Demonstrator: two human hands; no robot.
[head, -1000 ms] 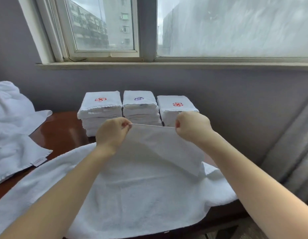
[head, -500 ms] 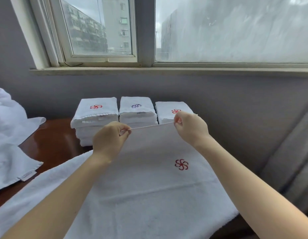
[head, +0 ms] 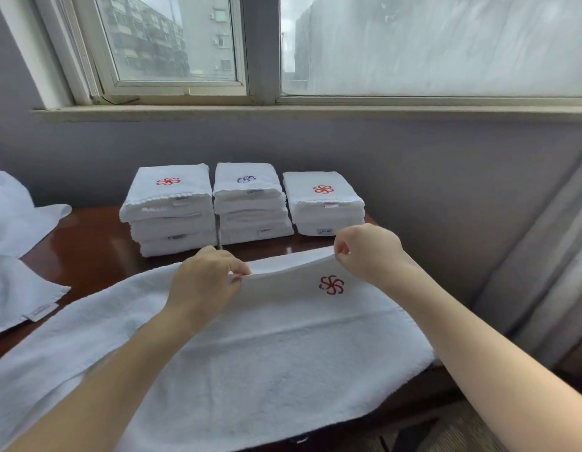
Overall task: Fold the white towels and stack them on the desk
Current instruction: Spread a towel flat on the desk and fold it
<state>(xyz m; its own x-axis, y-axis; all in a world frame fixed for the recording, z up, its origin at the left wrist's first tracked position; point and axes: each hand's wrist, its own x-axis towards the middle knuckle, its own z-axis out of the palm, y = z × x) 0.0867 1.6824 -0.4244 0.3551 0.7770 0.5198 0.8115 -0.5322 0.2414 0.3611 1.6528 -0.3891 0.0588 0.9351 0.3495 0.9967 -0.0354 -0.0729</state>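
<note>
Both hands, left (head: 204,282) and right (head: 367,252), pinch the far edge of the towel (head: 266,360) in a tight grip, spread on the counter (head: 97,236) before three stacks (head: 247,203).

One desk (head: 87,243) carries three stacks of folded white towels, namely the left stack (head: 170,207), the middle stack (head: 250,203) and the right stack (head: 325,207), plus one spread towel (head: 266,370), two hands, the left hand (head: 204,282) and the right hand (head: 367,252), three red emblems (head: 331,284) and one purple emblem (head: 246,179).
</note>
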